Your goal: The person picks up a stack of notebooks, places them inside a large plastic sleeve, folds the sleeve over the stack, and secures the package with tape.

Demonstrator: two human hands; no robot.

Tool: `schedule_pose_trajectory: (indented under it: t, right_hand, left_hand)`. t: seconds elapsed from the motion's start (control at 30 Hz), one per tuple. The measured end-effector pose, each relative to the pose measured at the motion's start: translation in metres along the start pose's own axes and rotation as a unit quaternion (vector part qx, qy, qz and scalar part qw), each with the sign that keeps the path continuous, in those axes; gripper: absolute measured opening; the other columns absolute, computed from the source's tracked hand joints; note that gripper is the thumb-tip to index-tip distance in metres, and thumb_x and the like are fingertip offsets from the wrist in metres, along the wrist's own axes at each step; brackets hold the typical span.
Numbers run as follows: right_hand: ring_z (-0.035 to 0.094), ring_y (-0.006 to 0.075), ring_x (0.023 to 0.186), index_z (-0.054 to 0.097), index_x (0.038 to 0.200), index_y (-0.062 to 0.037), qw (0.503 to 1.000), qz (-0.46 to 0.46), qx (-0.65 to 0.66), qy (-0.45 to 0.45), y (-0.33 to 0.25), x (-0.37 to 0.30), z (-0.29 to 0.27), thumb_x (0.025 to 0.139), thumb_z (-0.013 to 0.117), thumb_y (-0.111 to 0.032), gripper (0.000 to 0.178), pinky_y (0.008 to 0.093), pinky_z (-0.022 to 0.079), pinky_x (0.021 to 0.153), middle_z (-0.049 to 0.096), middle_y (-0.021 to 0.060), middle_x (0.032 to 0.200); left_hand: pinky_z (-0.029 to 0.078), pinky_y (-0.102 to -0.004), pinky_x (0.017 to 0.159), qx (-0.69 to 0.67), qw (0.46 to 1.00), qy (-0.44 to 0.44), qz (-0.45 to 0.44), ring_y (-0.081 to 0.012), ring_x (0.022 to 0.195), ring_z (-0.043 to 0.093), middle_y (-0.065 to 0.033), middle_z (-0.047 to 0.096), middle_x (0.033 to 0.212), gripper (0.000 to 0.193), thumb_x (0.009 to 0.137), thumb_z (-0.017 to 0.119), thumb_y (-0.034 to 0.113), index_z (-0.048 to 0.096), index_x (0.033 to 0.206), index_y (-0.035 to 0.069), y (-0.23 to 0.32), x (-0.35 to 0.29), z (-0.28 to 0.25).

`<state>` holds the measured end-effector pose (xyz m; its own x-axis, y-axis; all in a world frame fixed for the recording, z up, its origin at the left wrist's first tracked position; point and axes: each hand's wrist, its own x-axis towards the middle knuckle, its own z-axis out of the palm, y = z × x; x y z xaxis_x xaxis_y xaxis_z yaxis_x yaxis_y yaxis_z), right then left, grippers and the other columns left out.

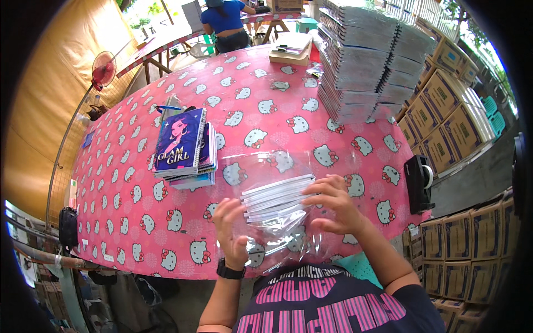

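Note:
Near the table's front edge, a stack of white-edged notebooks (277, 195) lies inside a clear plastic bag (286, 241), edges turned up. My left hand (230, 230), with a black watch on the wrist, is at the stack's left end, its thumb and fingers apart. At the opposite end is my right hand (336, 208), fingers spread and fingertips against the plastic and the stack's corner. Loose film spreads on both sides of the stack. Left of it sits a pile of spiral notebooks (180, 141) with an illustrated purple cover on top; a blue pen (169, 107) lies behind.
Tall stacks of plastic-wrapped spiral notebooks (361, 66) rise at the back right. A black tape dispenser (417, 183) stands on the right edge. Cardboard boxes (444, 122) are piled beyond the table. A red fan (104, 70) is at left; a person in blue (225, 19) sits farther back.

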<state>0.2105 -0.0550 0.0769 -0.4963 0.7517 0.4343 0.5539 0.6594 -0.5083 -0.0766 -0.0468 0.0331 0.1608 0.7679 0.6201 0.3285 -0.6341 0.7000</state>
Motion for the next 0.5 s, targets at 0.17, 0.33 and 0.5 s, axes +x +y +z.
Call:
schedule_pose_trajectory:
  t: [0.17, 0.33, 0.5]
  right_hand:
    - [0.042, 0.0265, 0.124, 0.060, 0.115, -0.0186, 0.994, -0.021, 0.008, -0.108, -0.005, 0.027, -0.005, 0.071, 0.072, -0.032, 0.047, 0.0543, 0.022, 0.100, 0.051, 0.0033, 0.131]
    - [0.025, 0.0279, 0.138, 0.056, 0.125, -0.0287, 0.975, -0.032, -0.013, -0.221, -0.005, 0.035, -0.008, 0.065, 0.076, -0.034, 0.063, 0.0630, 0.019, 0.101, 0.034, 0.0044, 0.148]
    - [0.016, 0.0283, 0.141, 0.051, 0.131, -0.0333, 0.954, -0.013, -0.017, -0.299, -0.006, 0.044, -0.012, 0.060, 0.079, -0.035, 0.077, 0.0695, 0.018, 0.100, 0.024, 0.0043, 0.152]
  left_hand:
    - [0.027, -0.0447, 0.101, 0.112, 0.983, -0.137, 0.045, -0.0326, 0.125, 0.041, -0.0134, 0.052, 0.130, 0.072, 0.080, 0.055, 0.062, 0.056, 0.122, 0.004, 0.014, 0.014, -0.003]
    - [0.023, -0.0477, 0.104, 0.107, 0.970, -0.214, 0.047, -0.0305, 0.132, 0.036, -0.0114, 0.047, 0.137, 0.074, 0.078, 0.058, 0.061, 0.052, 0.129, 0.007, 0.011, 0.020, -0.020]
    - [0.017, -0.0550, 0.108, 0.132, 0.921, -0.356, 0.089, -0.0296, 0.137, 0.028, -0.0057, 0.043, 0.143, 0.080, 0.073, 0.061, 0.065, 0.050, 0.132, 0.012, 0.017, 0.042, -0.015]
